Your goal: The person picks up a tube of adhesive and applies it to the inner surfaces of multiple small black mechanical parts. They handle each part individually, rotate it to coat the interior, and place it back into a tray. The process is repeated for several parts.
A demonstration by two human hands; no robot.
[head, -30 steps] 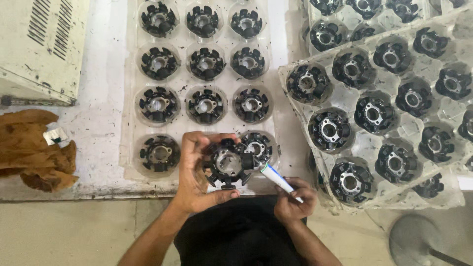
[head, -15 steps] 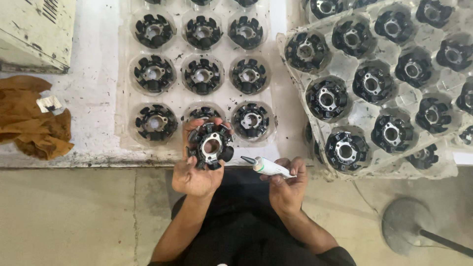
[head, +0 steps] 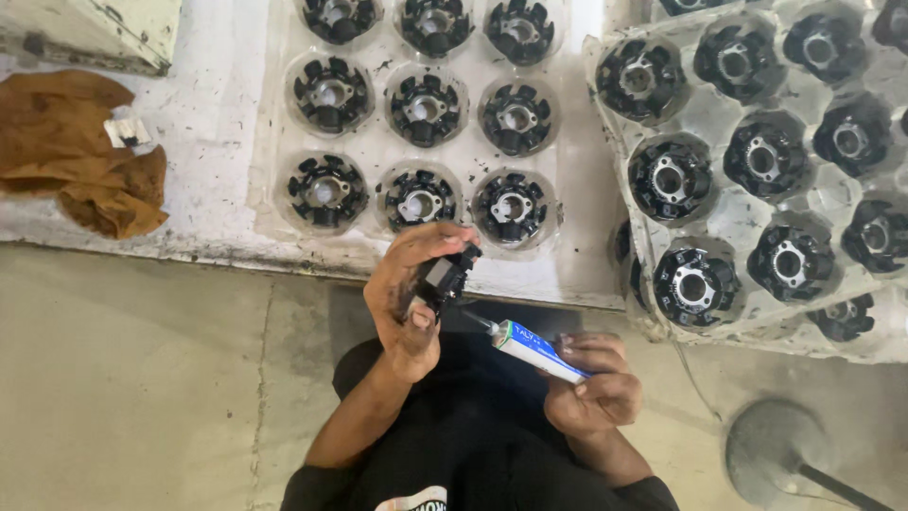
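My left hand point(head: 409, 293) grips a black round stator-like part point(head: 445, 276), turned on edge just below the table's front edge. My right hand point(head: 591, 378) holds a small white and blue tube point(head: 530, 347) with a thin nozzle; the nozzle tip points at the lower side of the part. Right above my hands lies a clear plastic tray point(head: 274, 123) with several of the same black parts in round pockets.
A second clear tray point(head: 747, 213) full of black parts lies tilted at the right, over the table edge. A brown rag point(head: 80, 151) rests at the left, a pale metal box point(head: 104, 28) behind it. A round stool base point(head: 790, 454) stands on the floor.
My left hand has turned the part from face-up to on edge and lowered it. The tube's nozzle has come in against the part. The view has shifted down toward the floor.
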